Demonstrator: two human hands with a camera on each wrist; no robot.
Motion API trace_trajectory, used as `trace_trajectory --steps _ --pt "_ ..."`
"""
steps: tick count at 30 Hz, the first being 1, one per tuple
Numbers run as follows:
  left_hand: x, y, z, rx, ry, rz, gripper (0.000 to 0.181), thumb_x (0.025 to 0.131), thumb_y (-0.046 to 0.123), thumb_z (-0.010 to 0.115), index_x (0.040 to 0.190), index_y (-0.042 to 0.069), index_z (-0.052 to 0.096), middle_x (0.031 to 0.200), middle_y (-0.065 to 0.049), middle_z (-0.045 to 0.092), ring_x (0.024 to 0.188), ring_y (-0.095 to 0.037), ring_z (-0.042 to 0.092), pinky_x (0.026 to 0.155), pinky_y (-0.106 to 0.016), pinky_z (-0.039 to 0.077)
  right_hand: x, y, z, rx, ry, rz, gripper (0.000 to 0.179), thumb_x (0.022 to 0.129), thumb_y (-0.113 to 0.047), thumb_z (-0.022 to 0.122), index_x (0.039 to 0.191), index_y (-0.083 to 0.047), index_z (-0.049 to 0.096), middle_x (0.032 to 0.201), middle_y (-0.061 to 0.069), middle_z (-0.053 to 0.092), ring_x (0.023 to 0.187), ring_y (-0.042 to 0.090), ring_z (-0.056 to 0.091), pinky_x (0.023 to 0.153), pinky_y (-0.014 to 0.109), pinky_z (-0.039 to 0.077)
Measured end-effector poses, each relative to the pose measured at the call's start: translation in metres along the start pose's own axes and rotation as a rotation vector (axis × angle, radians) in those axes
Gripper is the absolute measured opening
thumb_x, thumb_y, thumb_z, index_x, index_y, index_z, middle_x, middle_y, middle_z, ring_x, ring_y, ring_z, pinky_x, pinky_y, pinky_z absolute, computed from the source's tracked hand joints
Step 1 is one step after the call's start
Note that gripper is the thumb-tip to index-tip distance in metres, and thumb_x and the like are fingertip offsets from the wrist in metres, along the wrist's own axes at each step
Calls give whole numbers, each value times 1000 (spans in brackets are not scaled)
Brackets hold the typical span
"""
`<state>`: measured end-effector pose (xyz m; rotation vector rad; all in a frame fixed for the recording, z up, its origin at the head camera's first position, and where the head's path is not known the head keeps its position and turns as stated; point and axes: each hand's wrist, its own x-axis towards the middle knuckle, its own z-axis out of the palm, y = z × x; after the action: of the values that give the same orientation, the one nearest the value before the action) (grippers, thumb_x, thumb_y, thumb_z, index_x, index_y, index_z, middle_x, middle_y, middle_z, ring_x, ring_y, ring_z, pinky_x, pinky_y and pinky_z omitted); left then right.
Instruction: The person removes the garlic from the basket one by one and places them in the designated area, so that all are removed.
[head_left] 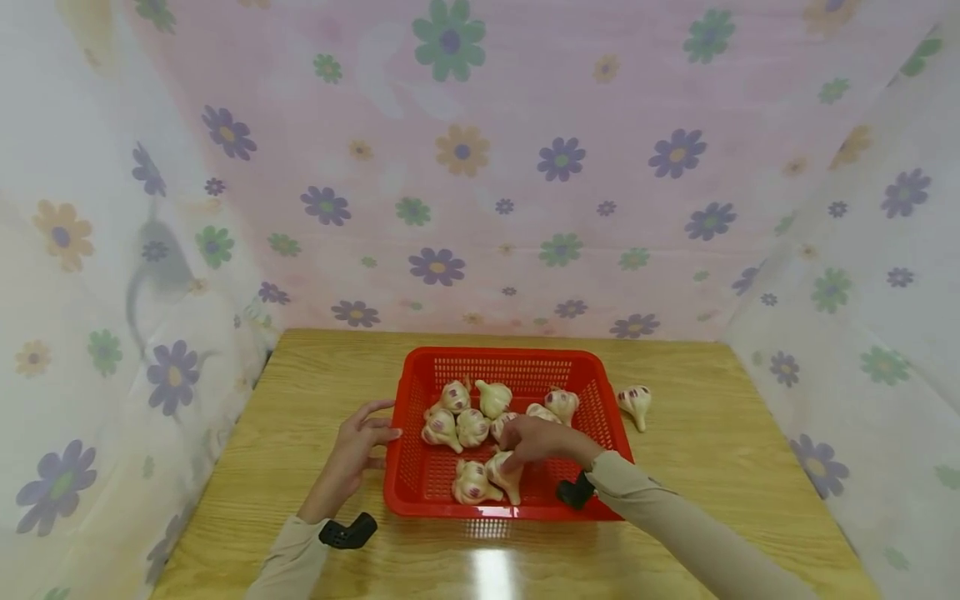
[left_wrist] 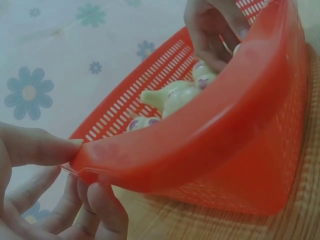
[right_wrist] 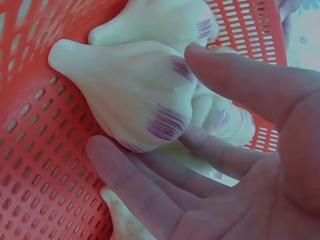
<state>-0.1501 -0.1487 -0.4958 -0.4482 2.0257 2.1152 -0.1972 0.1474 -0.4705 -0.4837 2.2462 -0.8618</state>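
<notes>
A red plastic basket with slotted walls stands on the table and holds several garlic bulbs, pale with purple streaks. At its left side my left hand grips the rim, thumb and fingertips at the edge in the left wrist view. Reaching inside, my right hand has its thumb and fingers around a garlic bulb near the front wall; its stem points to that wall. Another garlic bulb lies right beside it. The right hand partly covers the bulbs behind it in the head view.
A single garlic bulb lies on the wooden table, just right of the basket. Flower-patterned sheets hang behind the table and on both sides. A black wrist device sits on each forearm.
</notes>
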Motion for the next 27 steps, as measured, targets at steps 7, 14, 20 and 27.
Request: trace_trajectory --steps 7,14,20,27 --pt "2 -1 2 -22 -6 5 50 80 4 67 128 15 56 104 -14 59 78 -21 61 55 -41 54 5 -1 1 -89 -52 -31 25 77 -17 78 93 -4 64 91 2 58 80 16 49 69 31 43" --pt "5 -1 5 -22 -10 7 49 81 6 68 128 17 56 104 -13 61 76 -21 61 53 -38 53 6 0 -2 -59 -84 -51 24 76 -13 78 94 -5 65 91 1 59 82 17 51 73 34 44" --pt "2 -1 2 -14 -9 9 50 82 6 67 129 15 55 107 -15 60 77 -20 60 52 -36 52 3 3 -1 4 -115 -87 33 73 -12 79 101 -6 62 95 2 59 84 18 50 74 34 43" --pt "0 -1 0 -19 1 6 49 81 6 68 128 16 56 103 -14 61 77 -21 60 51 -35 52 -6 5 -10 65 -91 -95 40 73 -17 79 108 -9 61 108 4 58 95 23 53 80 41 47"
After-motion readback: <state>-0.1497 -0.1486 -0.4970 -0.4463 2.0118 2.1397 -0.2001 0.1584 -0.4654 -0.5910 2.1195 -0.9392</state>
